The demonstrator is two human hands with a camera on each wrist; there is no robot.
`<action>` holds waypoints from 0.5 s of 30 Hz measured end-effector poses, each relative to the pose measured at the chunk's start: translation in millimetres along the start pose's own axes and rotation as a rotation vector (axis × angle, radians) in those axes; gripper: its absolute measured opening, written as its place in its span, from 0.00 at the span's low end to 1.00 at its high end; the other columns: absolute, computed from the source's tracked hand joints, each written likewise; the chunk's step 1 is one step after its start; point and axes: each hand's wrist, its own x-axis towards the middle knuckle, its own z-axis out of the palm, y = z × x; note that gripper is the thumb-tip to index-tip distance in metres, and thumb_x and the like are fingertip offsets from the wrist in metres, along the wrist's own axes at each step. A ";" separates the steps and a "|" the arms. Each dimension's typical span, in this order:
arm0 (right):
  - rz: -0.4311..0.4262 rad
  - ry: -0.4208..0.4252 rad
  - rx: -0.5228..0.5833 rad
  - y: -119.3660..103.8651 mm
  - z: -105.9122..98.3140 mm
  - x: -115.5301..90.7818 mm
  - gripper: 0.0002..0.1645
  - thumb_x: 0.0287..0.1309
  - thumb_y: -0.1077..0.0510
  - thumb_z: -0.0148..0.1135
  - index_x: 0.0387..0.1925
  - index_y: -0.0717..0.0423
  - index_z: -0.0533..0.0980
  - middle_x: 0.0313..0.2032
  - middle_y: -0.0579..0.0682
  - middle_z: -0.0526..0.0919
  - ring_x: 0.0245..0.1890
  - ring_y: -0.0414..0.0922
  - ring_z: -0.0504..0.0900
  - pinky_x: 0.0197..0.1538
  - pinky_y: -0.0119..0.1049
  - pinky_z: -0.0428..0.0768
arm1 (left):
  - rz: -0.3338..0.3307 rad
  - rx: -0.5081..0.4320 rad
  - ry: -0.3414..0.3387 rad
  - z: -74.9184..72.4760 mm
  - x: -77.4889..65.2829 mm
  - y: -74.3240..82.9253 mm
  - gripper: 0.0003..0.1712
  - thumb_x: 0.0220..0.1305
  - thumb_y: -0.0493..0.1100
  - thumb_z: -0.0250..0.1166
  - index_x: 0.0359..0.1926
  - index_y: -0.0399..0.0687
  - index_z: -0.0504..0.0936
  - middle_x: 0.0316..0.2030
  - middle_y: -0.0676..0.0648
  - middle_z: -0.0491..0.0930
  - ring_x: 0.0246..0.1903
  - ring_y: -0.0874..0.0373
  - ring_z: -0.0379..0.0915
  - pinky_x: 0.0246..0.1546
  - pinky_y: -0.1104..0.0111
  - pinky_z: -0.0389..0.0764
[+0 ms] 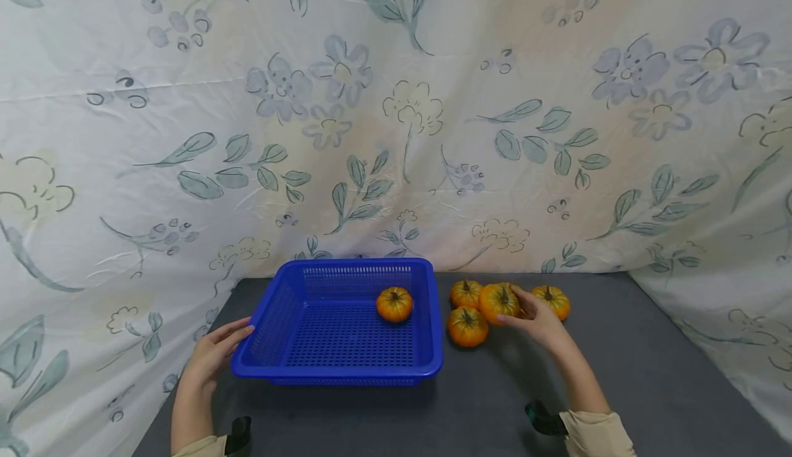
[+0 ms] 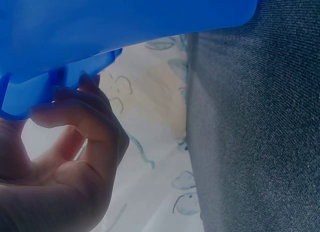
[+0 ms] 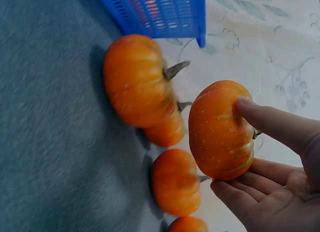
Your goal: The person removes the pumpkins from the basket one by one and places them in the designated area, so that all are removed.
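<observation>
A blue plastic basket (image 1: 337,372) with slotted walls stands on the table, and one small orange pumpkin (image 1: 394,304) sits inside it toward the right. At the basket's left side, my left hand (image 1: 213,354) grips the rim (image 2: 17,99) with curled fingers. My right hand (image 1: 538,316) holds another pumpkin (image 3: 220,129) between thumb and fingers, raised off the cloth with its stem toward the palm side in the right wrist view. Around it are more pumpkins: two just right of the basket, one nearer (image 1: 467,327) and one farther (image 1: 466,294), and one (image 1: 552,302) beyond my right hand.
Dark grey cloth (image 1: 495,402) covers the table. A white floral curtain (image 1: 396,134) hangs along the back and both sides. In the right wrist view, several pumpkins stand in a row, one (image 3: 176,182) below the held one and another (image 3: 188,225) at the lower edge.
</observation>
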 end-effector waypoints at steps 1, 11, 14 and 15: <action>0.007 0.001 -0.009 2.7 -0.4 -0.4 0.53 0.60 0.50 0.67 0.74 0.67 0.48 0.74 0.70 0.48 0.73 0.67 0.51 0.72 0.59 0.57 | 0.000 0.002 -0.001 -0.2 0.0 0.1 0.43 0.59 0.58 0.69 0.69 0.42 0.67 0.39 0.65 0.79 0.35 0.72 0.77 0.39 0.74 0.81; 0.075 0.006 -0.107 22.4 -1.9 -4.3 0.52 0.59 0.50 0.68 0.71 0.73 0.52 0.71 0.75 0.52 0.70 0.69 0.55 0.69 0.60 0.63 | 0.001 0.033 0.003 0.0 -0.6 2.3 0.44 0.59 0.59 0.68 0.69 0.41 0.67 0.45 0.61 0.80 0.37 0.72 0.77 0.39 0.74 0.81; 0.087 0.008 -0.122 28.0 -1.6 -3.9 0.52 0.59 0.50 0.68 0.71 0.73 0.52 0.70 0.75 0.52 0.70 0.70 0.55 0.68 0.61 0.63 | -0.001 0.033 0.003 0.0 -1.0 2.9 0.43 0.59 0.59 0.68 0.69 0.41 0.67 0.45 0.61 0.79 0.38 0.72 0.76 0.40 0.74 0.81; 0.088 0.007 -0.124 29.8 -1.5 -3.7 0.52 0.58 0.50 0.68 0.71 0.73 0.52 0.70 0.75 0.52 0.70 0.70 0.56 0.68 0.61 0.63 | -0.001 0.035 0.004 0.0 -1.2 3.0 0.43 0.59 0.59 0.68 0.69 0.41 0.67 0.46 0.60 0.79 0.38 0.72 0.76 0.40 0.73 0.81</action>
